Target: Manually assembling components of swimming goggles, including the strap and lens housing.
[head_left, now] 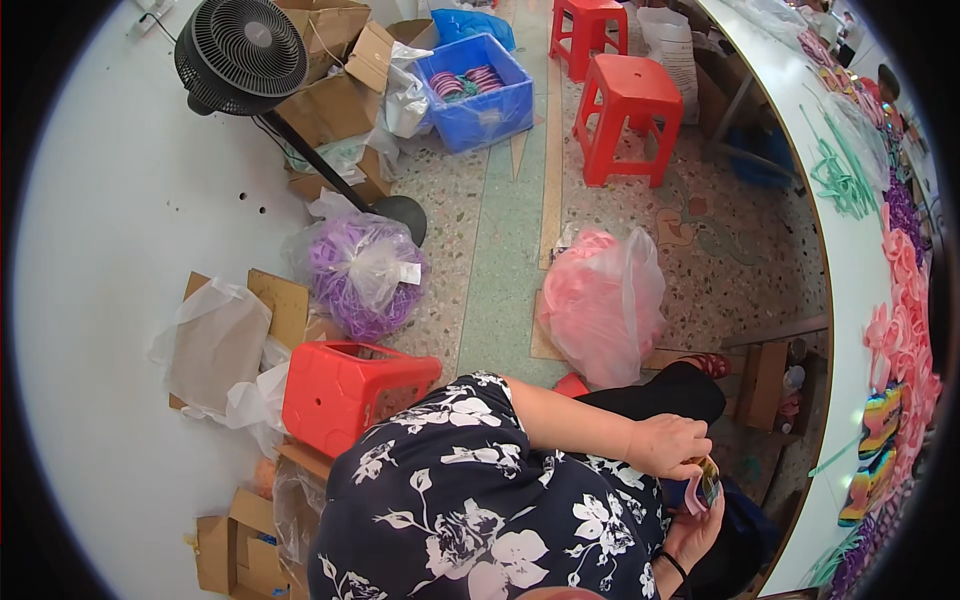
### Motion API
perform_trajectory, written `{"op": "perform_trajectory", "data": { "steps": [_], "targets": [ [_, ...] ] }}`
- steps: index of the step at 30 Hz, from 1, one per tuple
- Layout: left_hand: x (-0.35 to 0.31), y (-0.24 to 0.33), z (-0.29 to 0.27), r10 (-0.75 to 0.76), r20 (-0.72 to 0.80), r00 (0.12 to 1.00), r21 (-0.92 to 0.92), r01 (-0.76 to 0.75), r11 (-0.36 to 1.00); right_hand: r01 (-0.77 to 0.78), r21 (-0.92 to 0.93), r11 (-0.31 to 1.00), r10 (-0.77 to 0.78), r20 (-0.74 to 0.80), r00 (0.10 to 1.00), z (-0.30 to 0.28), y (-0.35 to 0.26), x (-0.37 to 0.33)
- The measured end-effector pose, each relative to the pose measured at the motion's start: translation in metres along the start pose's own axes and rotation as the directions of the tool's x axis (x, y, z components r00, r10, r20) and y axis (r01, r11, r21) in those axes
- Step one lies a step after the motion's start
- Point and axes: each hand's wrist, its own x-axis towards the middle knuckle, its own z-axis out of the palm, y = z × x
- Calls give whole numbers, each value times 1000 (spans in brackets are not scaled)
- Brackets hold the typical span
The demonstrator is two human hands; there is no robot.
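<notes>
My left hand [670,444] is closed, its fingertips pinching the upper end of a small pink band [698,490] with a dark, multicoloured patterned side. From below, my right hand [694,538] grips the same band, its thumb and fingers wrapped round it. A black cord circles my right wrist. Both hands are close together over my lap, near the white table edge. The band's kind is too small to make out, and its far side is hidden by my fingers.
A white table [800,130] curves along the right, bearing pink bands [893,320], striped pieces [876,440] and green strips [845,180]. Bags of pink [605,300] and purple strips [365,275], red stools [628,110], a blue crate [485,120], a fan [245,50] and cartons [240,540] stand on the floor.
</notes>
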Motion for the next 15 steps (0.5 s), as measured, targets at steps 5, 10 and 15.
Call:
{"op": "perform_trajectory", "data": {
  "steps": [5,10,15],
  "targets": [
    [0,9,-2,153,-5,988,43,-153,987,-61,22,998,61,-4,998,6,-5,-4],
    [-1,9,-3,180,8,984,60,-180,982,-115,114,987,123,-68,990,6,-5,0],
    [0,1,0,98,22,995,31,-98,995,-9,-75,997,-2,-155,988,8,-1,10]
  ]
}}
